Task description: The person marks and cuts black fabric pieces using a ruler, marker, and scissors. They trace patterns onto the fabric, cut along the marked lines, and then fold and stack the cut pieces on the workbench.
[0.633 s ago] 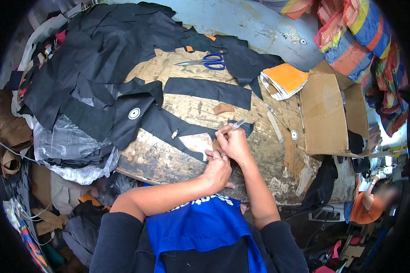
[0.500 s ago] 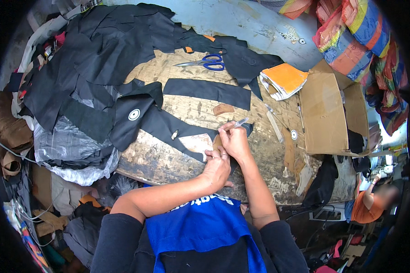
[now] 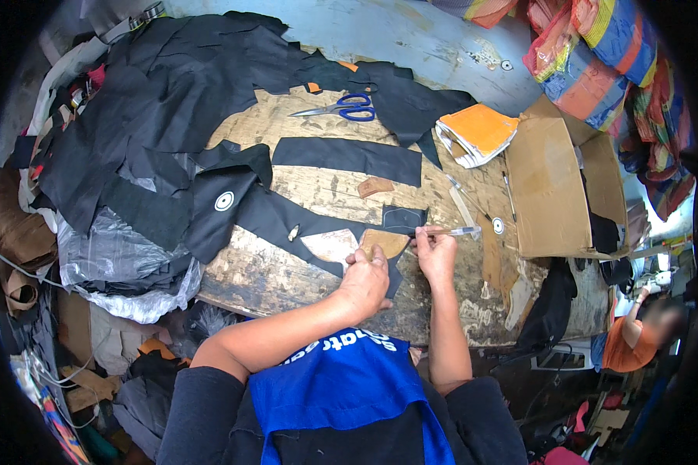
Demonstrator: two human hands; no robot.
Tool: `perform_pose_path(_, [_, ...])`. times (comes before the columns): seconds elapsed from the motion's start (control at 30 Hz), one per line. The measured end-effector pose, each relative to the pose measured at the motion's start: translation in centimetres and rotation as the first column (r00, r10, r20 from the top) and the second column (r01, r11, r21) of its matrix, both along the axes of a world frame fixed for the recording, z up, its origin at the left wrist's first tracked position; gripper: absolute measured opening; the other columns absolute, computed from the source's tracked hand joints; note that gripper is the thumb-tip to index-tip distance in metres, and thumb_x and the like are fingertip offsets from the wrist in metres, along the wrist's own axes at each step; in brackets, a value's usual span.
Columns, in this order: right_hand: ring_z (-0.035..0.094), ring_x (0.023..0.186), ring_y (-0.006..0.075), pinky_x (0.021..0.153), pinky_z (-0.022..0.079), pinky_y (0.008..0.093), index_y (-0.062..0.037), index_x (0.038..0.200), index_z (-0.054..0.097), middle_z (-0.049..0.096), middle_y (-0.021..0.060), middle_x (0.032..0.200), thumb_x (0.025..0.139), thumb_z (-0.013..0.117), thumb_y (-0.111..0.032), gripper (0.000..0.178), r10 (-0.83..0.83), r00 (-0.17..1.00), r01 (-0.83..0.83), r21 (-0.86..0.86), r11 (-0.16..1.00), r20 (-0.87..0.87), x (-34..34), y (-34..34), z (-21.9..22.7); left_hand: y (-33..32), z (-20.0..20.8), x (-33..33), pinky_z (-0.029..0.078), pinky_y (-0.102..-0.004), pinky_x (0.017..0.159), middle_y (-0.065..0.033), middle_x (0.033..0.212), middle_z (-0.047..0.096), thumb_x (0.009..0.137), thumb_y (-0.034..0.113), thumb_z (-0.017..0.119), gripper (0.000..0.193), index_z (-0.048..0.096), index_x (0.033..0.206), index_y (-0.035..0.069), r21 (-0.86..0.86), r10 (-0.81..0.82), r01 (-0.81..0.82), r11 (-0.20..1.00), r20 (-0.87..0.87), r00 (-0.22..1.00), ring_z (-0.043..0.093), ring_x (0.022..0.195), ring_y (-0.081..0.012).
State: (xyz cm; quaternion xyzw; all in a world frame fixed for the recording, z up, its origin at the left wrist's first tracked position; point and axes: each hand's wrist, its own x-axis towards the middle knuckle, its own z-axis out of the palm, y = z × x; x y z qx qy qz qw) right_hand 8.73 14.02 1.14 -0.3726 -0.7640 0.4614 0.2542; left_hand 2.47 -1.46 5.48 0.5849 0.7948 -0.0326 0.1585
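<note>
A pen (image 3: 459,231) with a partly clear barrel is pinched in my right hand (image 3: 436,254), its clear end pointing right. My left hand (image 3: 366,279) lies with fingers stretched over a tan pattern piece (image 3: 388,241), pressing it onto a black leather-like strip (image 3: 312,223). Beside it on the strip is a pale pattern piece (image 3: 327,246), partly under my left hand. Just above the tan piece, a thin light outline (image 3: 403,218) shows on the strip's black end. My right hand is just right of the tan piece.
Blue-handled scissors (image 3: 354,108), a cut black strip (image 3: 347,159) and a small brown piece (image 3: 375,187) lie farther back. Black sheets (image 3: 186,85) are heaped at left. A folded orange cloth (image 3: 481,133) and cardboard box (image 3: 547,186) stand at right. Another person (image 3: 627,345) is beyond.
My right hand has moved right and slightly down, off the tan piece, and the pen has tipped flatter. More of the tan piece and the outlined black end now show.
</note>
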Motion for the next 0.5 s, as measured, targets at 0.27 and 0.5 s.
perform_pose_path(0.27, [0.063,0.058,0.0132,0.052,0.051,0.0265,0.0018,0.084,0.058,0.064,0.01,0.068,0.088,0.058,-0.01,0.012,0.013,0.995,-0.011,0.026,1.0,-0.103,0.5,-0.6,-1.1,-0.4,-1.7,-4.2,0.05,-0.0386,0.082,-0.0127,0.124,0.055,0.071,0.003,0.057,0.041,0.061,0.112,0.006,0.171,0.009,-0.055,0.984,0.259,0.966,0.059,0.098,-0.0334])
perform_pose_path(0.5, [0.06,0.067,0.0293,0.063,0.047,0.0384,-0.0021,0.074,0.061,0.062,0.0139,0.07,0.076,0.065,-0.006,0.006,0.114,0.977,-0.199,0.591,0.782,0.179,1.1,-5.0,1.4,-0.6,-3.4,-8.0,0.044,-0.0373,0.094,-0.0123,0.122,0.057,0.065,0.001,0.064,0.046,0.063,0.11,0.006,0.356,-0.16,-0.035,0.934,0.504,0.849,0.055,0.11,-0.0314])
